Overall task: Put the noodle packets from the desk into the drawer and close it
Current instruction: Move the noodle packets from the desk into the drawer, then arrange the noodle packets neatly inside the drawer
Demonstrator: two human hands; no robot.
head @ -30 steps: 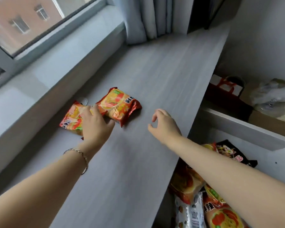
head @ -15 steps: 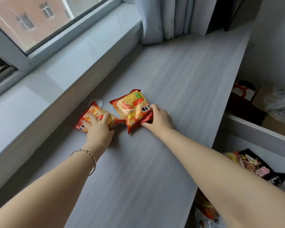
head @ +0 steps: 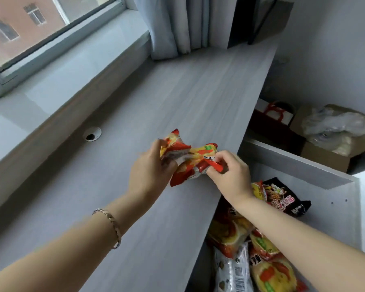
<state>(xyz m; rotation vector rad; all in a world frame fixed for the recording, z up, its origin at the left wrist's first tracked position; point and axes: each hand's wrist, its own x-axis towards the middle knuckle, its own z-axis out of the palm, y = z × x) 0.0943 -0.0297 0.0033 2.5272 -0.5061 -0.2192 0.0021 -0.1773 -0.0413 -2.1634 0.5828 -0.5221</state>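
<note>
Both packets now lifted off desk (head: 135, 207); left hand (head: 148, 173) clutches one noodle packet (head: 173, 146). Right hand (head: 230, 175) pinches the other packet (head: 198, 159) near the open drawer (head: 335, 218).

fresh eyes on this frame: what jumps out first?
Two orange-red noodle packets, bunched together and lifted above the grey desk near its right edge, pinched between the left hand and the right hand. Below right, the open drawer already holds a bright jumble of packets, a black packet at the far end.
</note>
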